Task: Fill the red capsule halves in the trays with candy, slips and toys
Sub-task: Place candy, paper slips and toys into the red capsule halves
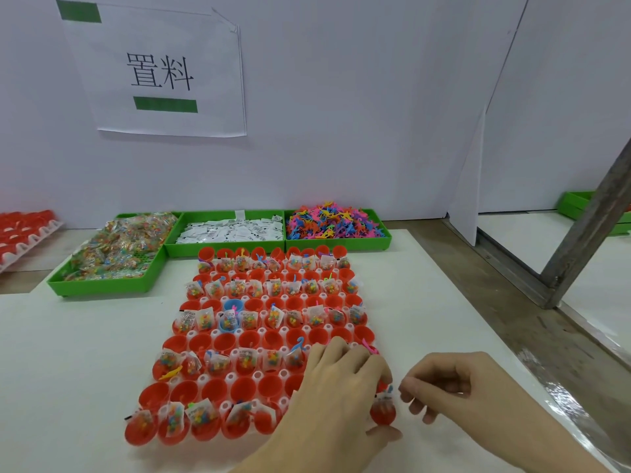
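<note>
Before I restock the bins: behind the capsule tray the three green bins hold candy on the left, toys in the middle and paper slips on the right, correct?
Not quite. The head view shows the paper slips in the middle green bin and the toys in the right one. The candy is on the left, as you said.

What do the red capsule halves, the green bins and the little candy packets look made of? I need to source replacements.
The red capsule halves look like smooth moulded plastic, slightly glossy, with thin even walls. The green bins appear to be rigid matte plastic with straight moulded rims. The candy packets seem to be clear film: the coloured sweets show through, and the tops crinkle. Exact plastics cannot be told.
</note>
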`<state>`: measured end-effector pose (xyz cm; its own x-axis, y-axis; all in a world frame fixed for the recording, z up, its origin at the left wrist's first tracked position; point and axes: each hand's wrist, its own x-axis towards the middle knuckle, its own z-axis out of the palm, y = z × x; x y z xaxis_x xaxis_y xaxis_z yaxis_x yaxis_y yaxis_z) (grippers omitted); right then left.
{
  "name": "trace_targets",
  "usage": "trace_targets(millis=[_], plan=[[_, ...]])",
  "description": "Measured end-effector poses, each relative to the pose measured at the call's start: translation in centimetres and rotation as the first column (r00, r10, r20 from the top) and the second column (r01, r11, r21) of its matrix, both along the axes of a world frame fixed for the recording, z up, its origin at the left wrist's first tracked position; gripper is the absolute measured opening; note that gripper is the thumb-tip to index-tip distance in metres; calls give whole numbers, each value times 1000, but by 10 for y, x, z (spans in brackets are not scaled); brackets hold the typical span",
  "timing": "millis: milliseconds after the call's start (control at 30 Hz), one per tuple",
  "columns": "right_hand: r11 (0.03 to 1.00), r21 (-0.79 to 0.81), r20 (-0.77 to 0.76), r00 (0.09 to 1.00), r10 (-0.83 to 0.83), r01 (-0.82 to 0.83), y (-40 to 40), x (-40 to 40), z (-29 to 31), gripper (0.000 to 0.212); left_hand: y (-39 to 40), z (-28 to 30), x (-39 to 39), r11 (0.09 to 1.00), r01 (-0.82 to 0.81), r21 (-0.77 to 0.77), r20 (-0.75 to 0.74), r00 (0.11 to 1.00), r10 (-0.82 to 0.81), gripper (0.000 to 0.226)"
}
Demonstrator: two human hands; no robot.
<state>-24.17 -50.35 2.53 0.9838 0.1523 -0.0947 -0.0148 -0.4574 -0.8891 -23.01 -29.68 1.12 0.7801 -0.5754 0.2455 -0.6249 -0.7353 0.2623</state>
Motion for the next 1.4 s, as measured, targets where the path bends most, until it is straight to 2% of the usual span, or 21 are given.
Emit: trace_targets(millis=[67,167,233,333,400,500,633,800,1033,1200,1400], plan=[[1000,19,13,1000,-17,17,-3,3,-4,17,2,-2,1,997,-8,-74,-64,998,3,59],[995,77,22,997,-68,67,-8,15,-10,19,21,9,-1,977,-32,-213,-38,999,24,63],[989,109,26,995,-99,96,-9,27,-12,21,51,26,0,922,-128,-366,-55,992,115,49],[983,116,30,989,-147,142,-7,51,-17,23,114,41,19,764,-335,-552,-53,928,369,16],[980,112,17,985,-170,167,-1,67,-19,19,157,41,38,669,-487,-561,-142,853,503,6],[978,106,-3,983,-182,181,9,84,-18,14,207,25,63,558,-709,-431,-352,702,619,12],[976,104,-39,982,-186,189,20,93,-17,11,232,4,77,495,-779,-385,-601,618,507,20],[981,43,-78,980,-185,189,23,88,-23,13,227,-1,74,521,-769,-370,-760,573,305,23],[975,108,-117,976,-182,195,20,85,-27,11,227,-1,73,468,-775,-424,-821,547,162,25],[963,146,-136,969,-206,225,4,79,-30,12,219,-3,68,507,-768,-391,-849,514,123,22],[972,81,-148,967,-209,223,-38,65,-27,13,183,-9,62,491,-773,-402,-864,498,75,13]])
